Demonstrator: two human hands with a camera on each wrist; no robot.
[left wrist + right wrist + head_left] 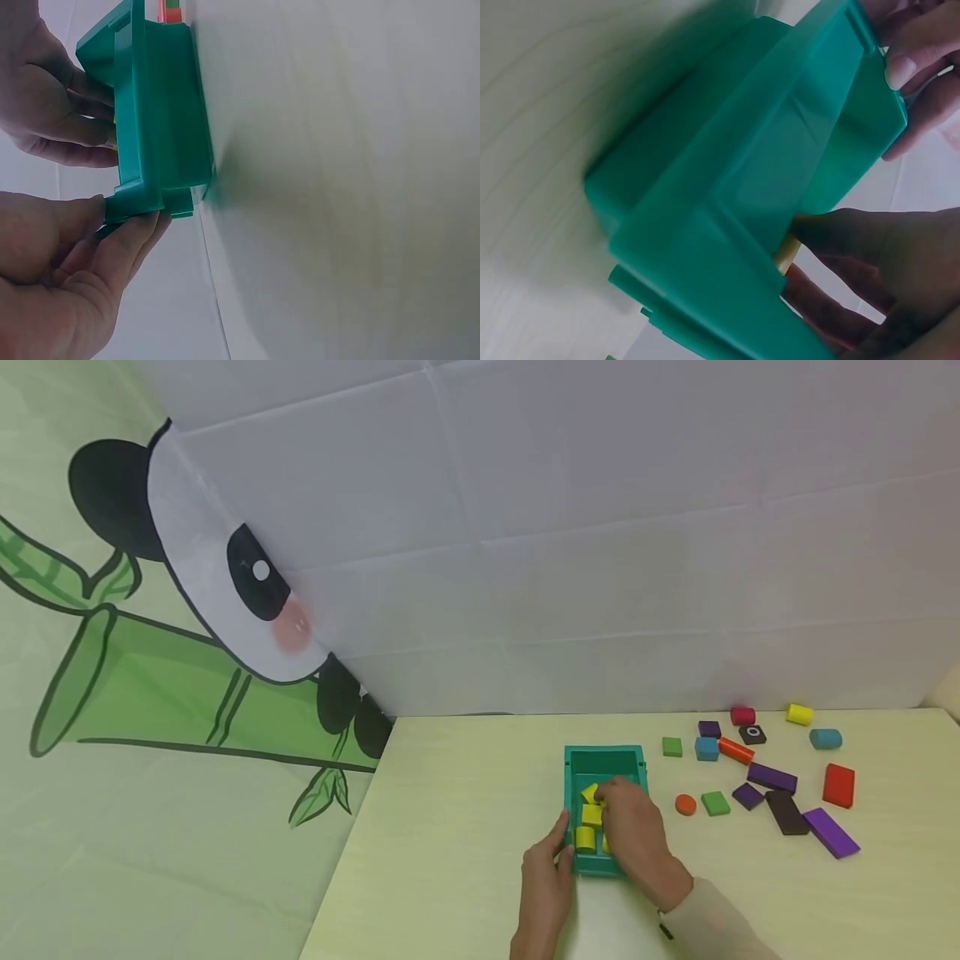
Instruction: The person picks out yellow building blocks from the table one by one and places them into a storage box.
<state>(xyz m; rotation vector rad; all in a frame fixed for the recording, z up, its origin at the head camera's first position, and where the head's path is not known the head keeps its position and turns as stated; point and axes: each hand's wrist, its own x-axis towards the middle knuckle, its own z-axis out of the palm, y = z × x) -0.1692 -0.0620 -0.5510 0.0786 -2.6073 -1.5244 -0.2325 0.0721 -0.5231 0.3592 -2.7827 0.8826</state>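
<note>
White sheeting [600, 527] and a printed panda [198, 568] are seen in the head view behind a pale table [435, 827]. On it, a green tray [603, 762] is steadied at its left side by the left hand [543, 885]; yellow blocks [591, 816] are contained inside, partly covered by the right hand [637, 827], whose grip is hidden there. Loose coloured blocks [772, 778] are scattered to the tray's right.

From the left wrist, the tray's edge is shown pinched between the left thumb and fingers, and the right fingers are seen reaching inside.

From the right wrist, a yellow piece [786, 255] is shown pinched between the right hand's fingertips, within the tray.
</note>
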